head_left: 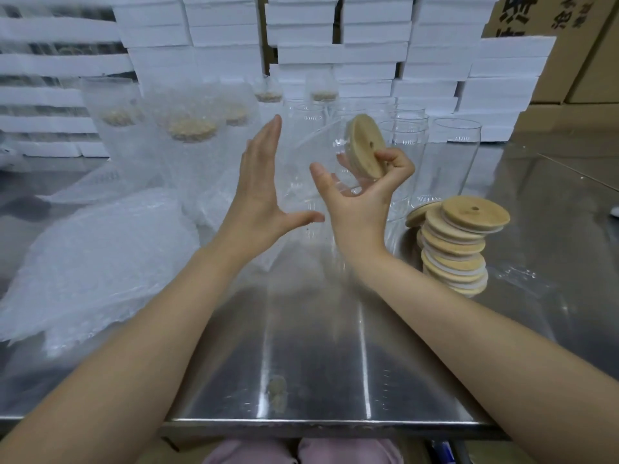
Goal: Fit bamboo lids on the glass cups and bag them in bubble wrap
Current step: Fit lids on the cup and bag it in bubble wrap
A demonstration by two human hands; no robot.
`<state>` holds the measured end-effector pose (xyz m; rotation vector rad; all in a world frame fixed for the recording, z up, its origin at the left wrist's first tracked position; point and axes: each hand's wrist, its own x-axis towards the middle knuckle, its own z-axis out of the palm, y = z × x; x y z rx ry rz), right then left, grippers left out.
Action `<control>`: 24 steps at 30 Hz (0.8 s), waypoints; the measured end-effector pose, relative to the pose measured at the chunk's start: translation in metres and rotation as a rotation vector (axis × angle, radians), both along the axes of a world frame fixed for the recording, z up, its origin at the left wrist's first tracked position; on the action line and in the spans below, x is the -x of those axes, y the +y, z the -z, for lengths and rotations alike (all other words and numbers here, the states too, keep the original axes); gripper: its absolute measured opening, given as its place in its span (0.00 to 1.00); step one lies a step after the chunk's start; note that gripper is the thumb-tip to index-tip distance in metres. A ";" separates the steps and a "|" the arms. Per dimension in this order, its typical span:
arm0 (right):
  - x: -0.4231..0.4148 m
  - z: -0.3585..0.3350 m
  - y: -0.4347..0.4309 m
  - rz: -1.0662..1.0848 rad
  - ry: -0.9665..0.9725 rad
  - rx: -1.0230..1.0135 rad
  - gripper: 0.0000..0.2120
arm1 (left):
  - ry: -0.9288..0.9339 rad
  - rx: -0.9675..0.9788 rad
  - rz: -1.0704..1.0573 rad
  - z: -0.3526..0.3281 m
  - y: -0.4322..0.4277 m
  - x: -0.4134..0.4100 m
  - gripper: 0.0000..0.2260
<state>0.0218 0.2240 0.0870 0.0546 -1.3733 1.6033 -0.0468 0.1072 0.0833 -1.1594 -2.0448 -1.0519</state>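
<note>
Head view: right hand point(365, 192) curls its fingers round a bamboo lid point(363, 142) capping a tilted glass cup point(335, 149); left hand point(264, 189) flat beside it, fingers together, thumb spread.

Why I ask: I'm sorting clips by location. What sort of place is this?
Likely a packing warehouse: stacked white boxes, a pile of bamboo lids, and bubble-wrap bags on a steel table.

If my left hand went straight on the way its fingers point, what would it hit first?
Beyond the left hand, most likely the bubble-wrapped lidded cup, or the bare glass cup beside it; depth is unclear. The capped cup in the right hand lies off that line.
</note>
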 end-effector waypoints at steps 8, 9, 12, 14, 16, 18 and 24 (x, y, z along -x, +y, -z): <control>-0.001 -0.007 0.003 0.032 0.079 -0.024 0.27 | 0.191 0.103 -0.146 -0.002 -0.012 0.008 0.50; 0.000 -0.007 0.002 0.027 0.070 -0.020 0.27 | 0.226 0.072 -0.162 -0.002 -0.011 0.007 0.50; 0.000 -0.006 -0.001 -0.018 0.035 -0.024 0.26 | 0.301 0.015 -0.195 -0.005 -0.007 0.005 0.50; 0.000 -0.003 -0.005 -0.056 0.014 -0.059 0.27 | 0.337 0.008 -0.226 -0.003 -0.001 0.001 0.49; 0.001 0.001 -0.008 -0.071 -0.014 -0.111 0.29 | 0.302 -0.008 -0.214 -0.001 0.004 -0.004 0.49; 0.001 0.001 -0.005 -0.065 -0.038 -0.131 0.30 | 0.175 -0.035 -0.122 0.000 0.005 -0.008 0.51; -0.002 -0.015 0.019 0.074 0.022 -0.039 0.26 | -0.092 0.166 -0.071 -0.010 -0.009 0.001 0.58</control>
